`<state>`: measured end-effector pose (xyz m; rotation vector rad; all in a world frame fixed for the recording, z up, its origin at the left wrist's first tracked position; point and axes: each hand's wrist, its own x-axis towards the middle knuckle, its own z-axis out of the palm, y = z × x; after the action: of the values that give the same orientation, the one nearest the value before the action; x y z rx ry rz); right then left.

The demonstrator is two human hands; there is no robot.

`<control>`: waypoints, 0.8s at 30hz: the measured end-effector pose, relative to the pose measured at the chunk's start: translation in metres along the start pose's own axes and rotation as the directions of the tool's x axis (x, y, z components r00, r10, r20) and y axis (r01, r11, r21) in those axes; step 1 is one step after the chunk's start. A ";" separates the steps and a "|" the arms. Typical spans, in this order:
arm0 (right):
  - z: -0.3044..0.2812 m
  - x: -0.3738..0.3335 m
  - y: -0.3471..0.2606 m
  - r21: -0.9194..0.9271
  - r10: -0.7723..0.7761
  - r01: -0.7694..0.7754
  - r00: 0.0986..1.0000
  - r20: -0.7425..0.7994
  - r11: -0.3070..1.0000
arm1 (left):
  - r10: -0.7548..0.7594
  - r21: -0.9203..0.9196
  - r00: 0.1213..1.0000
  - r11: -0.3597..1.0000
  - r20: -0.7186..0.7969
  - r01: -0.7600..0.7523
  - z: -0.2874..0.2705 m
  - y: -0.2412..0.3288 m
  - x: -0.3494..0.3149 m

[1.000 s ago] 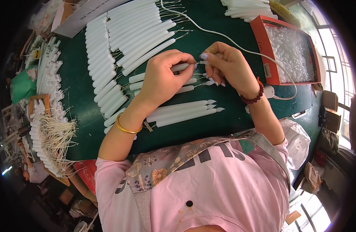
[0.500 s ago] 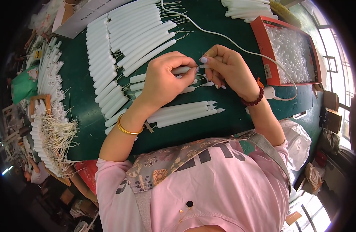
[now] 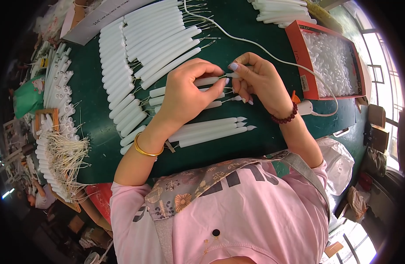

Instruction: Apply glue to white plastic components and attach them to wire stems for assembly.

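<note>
My left hand (image 3: 184, 90) is closed round a slim white candle-shaped tube (image 3: 207, 81), its wired end pointing right. My right hand (image 3: 265, 81) pinches a small white flame-shaped tip (image 3: 232, 75) at that end; my fingers partly hide where the two meet. Under my hands lie more white tubes (image 3: 158, 92), wires at their right ends and one flame tip (image 3: 236, 98) among them. Nearer to me, several candles (image 3: 211, 134) with flame tips on their right ends lie side by side.
Rows of white tubes (image 3: 154, 26) with thin wires cover the far left of the green table (image 3: 255, 127). A red box (image 3: 295, 55) of flame tips (image 3: 330, 61) stands at right. Close by lies a white corded tool (image 3: 304, 107); its cord (image 3: 264, 52) crosses the table.
Both hands stay at nearly the same spot. My fingertips have shifted slightly, and the tube's wired end shows more plainly between them.
</note>
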<state>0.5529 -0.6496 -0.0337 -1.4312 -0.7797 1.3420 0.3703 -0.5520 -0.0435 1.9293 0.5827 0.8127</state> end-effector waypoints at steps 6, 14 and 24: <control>-0.026 -0.034 -0.011 -0.809 -0.546 0.331 0.838 0.015 0.486 | -0.101 0.069 0.993 0.993 0.053 0.098 -0.024 -0.010 0.011; -0.076 -0.116 -0.010 -0.982 -0.315 0.096 0.948 0.040 0.162 | -0.029 0.660 0.995 0.750 0.092 -0.039 -0.032 -0.037 0.050; -0.072 -0.097 0.019 -0.937 -0.349 0.213 0.931 0.109 0.276 | -0.023 0.547 0.990 0.835 0.141 -0.059 -0.018 -0.036 0.049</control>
<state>0.6020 -0.7611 -0.0263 -2.0720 -1.8448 0.3816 0.3872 -0.4924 -0.0546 2.5002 0.7723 0.5398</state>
